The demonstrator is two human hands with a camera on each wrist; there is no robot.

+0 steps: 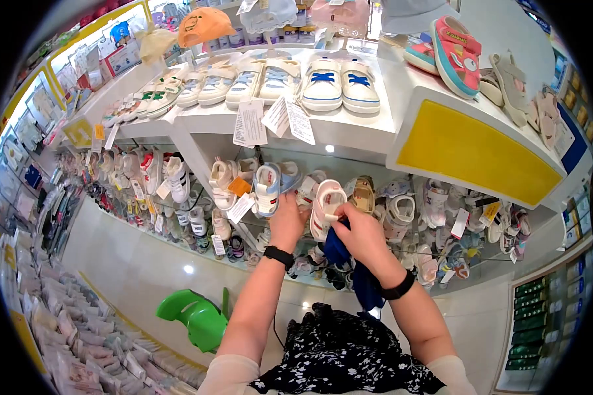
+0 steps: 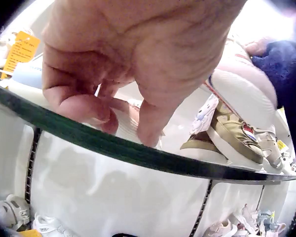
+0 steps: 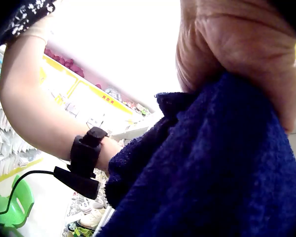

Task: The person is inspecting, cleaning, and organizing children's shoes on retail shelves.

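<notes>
My right hand (image 1: 361,235) grips a dark blue cloth (image 1: 341,253) and holds a pink and white child's sandal (image 1: 326,207) tilted up off the glass shelf. The cloth (image 3: 222,168) fills the right wrist view under the palm. In the left wrist view the sandal (image 2: 244,86) shows its white sole, with the cloth (image 2: 283,64) behind it. My left hand (image 1: 288,222) hangs just left of the sandal. Its fingers (image 2: 89,106) curl loosely above the glass shelf edge (image 2: 138,150) with nothing seen between them.
Rows of small shoes with tags line the shelf; a tan shoe (image 2: 232,133) stands beside the sandal. White sneakers (image 1: 339,85) sit on the top counter above. A green plastic chair (image 1: 194,319) stands on the floor at lower left. Packaged goods fill racks along the left.
</notes>
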